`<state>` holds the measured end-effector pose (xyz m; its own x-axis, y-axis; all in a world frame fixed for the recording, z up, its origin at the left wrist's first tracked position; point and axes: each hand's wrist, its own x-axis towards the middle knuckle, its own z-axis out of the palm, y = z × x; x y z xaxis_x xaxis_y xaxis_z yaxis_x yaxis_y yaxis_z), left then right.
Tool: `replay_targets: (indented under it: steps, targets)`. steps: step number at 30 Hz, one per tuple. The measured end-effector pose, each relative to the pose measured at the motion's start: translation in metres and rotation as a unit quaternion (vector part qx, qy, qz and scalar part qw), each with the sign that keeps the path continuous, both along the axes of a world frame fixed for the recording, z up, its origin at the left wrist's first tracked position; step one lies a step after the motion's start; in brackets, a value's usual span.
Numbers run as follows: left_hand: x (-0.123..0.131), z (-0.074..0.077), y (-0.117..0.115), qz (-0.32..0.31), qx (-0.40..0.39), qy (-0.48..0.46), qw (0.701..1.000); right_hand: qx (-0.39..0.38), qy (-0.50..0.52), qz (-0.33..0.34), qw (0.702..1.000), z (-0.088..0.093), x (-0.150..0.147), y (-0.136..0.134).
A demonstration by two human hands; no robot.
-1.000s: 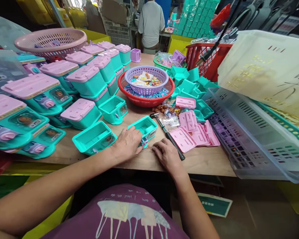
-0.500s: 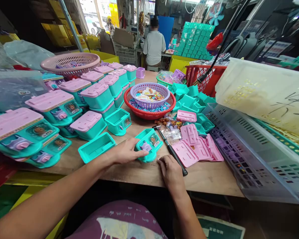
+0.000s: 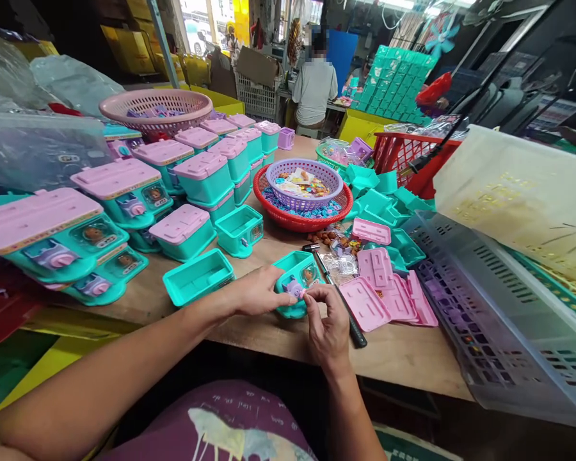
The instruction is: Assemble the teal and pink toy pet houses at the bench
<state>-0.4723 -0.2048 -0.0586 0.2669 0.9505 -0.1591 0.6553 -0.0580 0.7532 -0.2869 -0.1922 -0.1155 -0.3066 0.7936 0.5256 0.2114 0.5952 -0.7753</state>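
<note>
My left hand [image 3: 256, 291] grips the left side of an open teal toy box [image 3: 292, 266], thumb at its front. The box stands on the table with a purple fitting [image 3: 294, 288] and a round brown picture on its front. My right hand [image 3: 329, 320] pinches a small pink piece [image 3: 301, 294] against that fitting; the fingertips partly hide it. Left of the box lies an open teal box [image 3: 199, 278], and another teal box [image 3: 240, 232] stands behind it. A hammer with a black handle [image 3: 349, 315] lies just right of my right hand.
Lidded teal boxes [image 3: 201, 169] are stacked at left. A red basket [image 3: 303, 218] bears a lilac basket [image 3: 338, 182] of small parts. Pink lids [image 3: 365, 302] lie at right beside a clear crate [image 3: 504, 333]. A person [image 3: 314, 89] sits in the background.
My right hand has risen from the table to the box's front, bringing the small pink piece to the purple fitting. My left hand keeps its hold on the box. The view has shifted slightly left.
</note>
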Motion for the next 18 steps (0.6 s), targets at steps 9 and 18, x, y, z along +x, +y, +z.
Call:
replay_targets:
  steps: [9, 18]
  targets:
    - [0.004, 0.004, -0.001, 0.009, 0.031, 0.042, 0.999, 0.027, -0.023, 0.011, 0.999, -0.001, 0.003, 0.000]
    - [0.016, 0.008, -0.007, 0.046, 0.034, 0.156, 0.986, 0.093, -0.104, 0.006, 0.990, 0.002, 0.012, -0.001]
